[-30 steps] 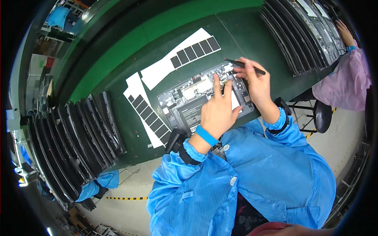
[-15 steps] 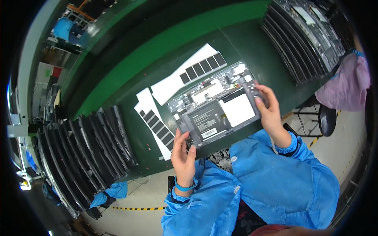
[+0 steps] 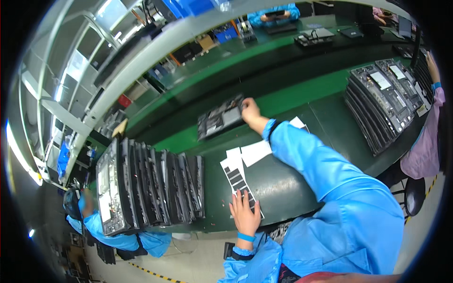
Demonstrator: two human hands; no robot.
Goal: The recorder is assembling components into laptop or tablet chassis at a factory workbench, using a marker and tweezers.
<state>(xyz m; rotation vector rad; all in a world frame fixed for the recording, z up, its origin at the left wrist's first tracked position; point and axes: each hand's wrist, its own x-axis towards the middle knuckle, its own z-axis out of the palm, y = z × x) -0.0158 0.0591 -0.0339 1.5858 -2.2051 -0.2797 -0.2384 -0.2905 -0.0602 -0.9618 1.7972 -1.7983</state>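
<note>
My right hand (image 3: 251, 112) reaches far out and grips the right edge of an opened laptop base (image 3: 222, 117), with battery and boards showing. The base lies over the green strip beyond the table edge, tilted slightly. My left hand (image 3: 245, 214) rests with its fingers spread on a white sheet of black rectangular stickers (image 3: 234, 175) near the front of the table. Just beyond that sheet is another white sheet (image 3: 255, 153), partly hidden by my right sleeve.
At the left stands a long row of laptop bases (image 3: 155, 184) on edge. Another stack of bases (image 3: 377, 104) is at the right, beside a person in a pink sleeve (image 3: 422, 141). A person in blue (image 3: 273, 16) sits across the far bench.
My right hand has carried the laptop base away from me to the far strip. My left hand has let go of it and now lies on the sticker sheet. The view has tilted up.
</note>
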